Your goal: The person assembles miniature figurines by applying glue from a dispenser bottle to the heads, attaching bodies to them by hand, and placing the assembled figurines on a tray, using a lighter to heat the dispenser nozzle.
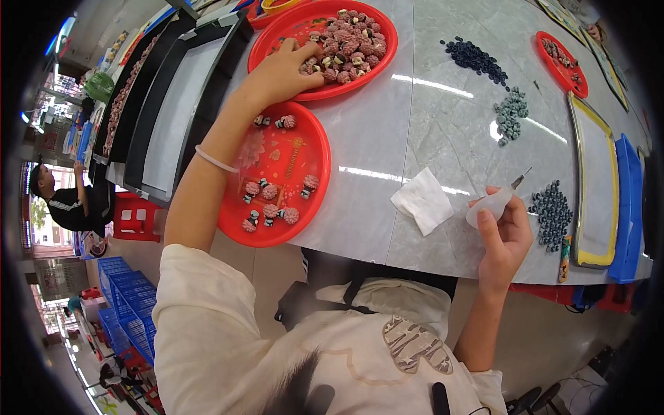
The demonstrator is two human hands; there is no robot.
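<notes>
My left hand [285,71] reaches into a red tray [266,50], its fingers apart and touching a pile of small pinkish-brown, knobbly-haired figure pieces [349,43]. Whether a piece is pinched between the fingertips is hard to make out. Nearer to me, a second red tray [238,225] holds several small figures [270,211] with pink curly hair and pale teal bodies. In my right hand [508,235] is a small whitish squeeze bottle [490,207] with a thin needle tip pointing away to the right. A folded white tissue [423,202] lies left of that hand.
Dark navy [474,59], grey-green [510,114] and blue-grey small parts [552,216] lie in heaps on the grey table [366,138]. At right are a small red tray [581,88], a yellow-edged tray [595,187] and a blue tray [626,207]. Black trays [183,111] stand left; a person [72,200] sits beyond.
</notes>
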